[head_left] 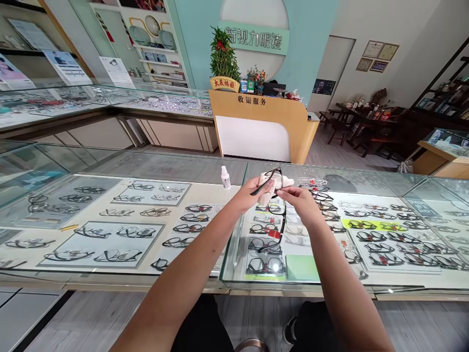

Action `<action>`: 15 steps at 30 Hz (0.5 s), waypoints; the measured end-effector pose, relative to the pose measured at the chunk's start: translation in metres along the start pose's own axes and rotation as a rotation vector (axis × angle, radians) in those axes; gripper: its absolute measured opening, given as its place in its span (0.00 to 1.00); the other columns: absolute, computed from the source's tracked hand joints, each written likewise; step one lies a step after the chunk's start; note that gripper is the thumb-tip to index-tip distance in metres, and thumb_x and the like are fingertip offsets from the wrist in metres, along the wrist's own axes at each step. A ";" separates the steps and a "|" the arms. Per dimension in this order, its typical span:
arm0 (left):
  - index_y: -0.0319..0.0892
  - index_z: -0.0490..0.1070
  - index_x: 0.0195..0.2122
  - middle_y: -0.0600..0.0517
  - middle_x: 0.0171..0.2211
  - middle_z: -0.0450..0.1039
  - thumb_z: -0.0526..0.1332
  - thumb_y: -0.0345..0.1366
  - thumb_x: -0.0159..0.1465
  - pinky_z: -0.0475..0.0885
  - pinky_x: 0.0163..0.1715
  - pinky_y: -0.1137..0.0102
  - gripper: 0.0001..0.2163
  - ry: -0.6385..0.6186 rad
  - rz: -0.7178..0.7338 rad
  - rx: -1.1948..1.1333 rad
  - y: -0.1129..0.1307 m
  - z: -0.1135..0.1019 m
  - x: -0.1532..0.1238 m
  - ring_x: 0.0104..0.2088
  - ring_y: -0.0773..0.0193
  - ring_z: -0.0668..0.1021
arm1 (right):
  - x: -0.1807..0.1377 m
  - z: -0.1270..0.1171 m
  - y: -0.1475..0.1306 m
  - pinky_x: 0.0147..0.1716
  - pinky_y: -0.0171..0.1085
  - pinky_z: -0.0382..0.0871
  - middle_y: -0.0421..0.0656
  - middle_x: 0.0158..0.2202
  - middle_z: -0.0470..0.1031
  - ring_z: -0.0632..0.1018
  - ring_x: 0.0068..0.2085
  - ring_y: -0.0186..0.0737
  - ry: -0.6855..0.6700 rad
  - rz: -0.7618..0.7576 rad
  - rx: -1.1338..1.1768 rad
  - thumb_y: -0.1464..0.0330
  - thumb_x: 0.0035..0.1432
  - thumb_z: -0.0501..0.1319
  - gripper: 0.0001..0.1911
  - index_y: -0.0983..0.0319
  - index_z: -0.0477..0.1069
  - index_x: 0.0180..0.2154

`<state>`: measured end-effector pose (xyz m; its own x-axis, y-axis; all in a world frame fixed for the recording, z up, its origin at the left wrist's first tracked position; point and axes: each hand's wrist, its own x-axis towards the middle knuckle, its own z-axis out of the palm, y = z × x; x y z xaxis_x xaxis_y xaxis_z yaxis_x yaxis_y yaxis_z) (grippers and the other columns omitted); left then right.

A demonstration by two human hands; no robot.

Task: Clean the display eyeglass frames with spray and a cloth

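Both hands are raised over a glass display counter point(234, 168). A pair of black-framed eyeglasses point(277, 211) is held between them, one lens up by the cloth and one temple hanging down with a red tag point(274, 234). My left hand point(255, 189) is closed on a white cloth point(266, 194), which wraps around the upper lens. With fingers pinched, my right hand point(295, 197) grips the frame near its middle. A small white bottle point(225, 178) with a pink tint stands upright on the glass, left of my hands.
Rows of eyeglasses point(120, 255) lie on trays inside the counter. A green card point(302, 267) is in the case below my right forearm. Beyond the counter stands a wooden cashier desk point(264, 105) with a potted plant point(224, 56). More glass cases point(154, 102) run along the left.
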<state>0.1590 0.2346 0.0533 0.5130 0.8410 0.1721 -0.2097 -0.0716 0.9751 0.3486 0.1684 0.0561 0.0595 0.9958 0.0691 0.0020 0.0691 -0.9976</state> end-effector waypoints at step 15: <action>0.39 0.76 0.36 0.55 0.27 0.75 0.82 0.46 0.52 0.66 0.26 0.73 0.22 -0.101 -0.010 -0.108 0.005 -0.003 -0.001 0.26 0.69 0.73 | 0.009 0.002 0.017 0.26 0.33 0.59 0.36 0.23 0.67 0.64 0.25 0.31 -0.269 0.250 0.514 0.55 0.46 0.82 0.21 0.62 0.79 0.30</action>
<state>0.1546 0.2349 0.0575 0.5953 0.7829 0.1808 -0.2895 -0.0009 0.9572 0.3468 0.1783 0.0398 -0.2572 0.9611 -0.1008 -0.4637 -0.2143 -0.8597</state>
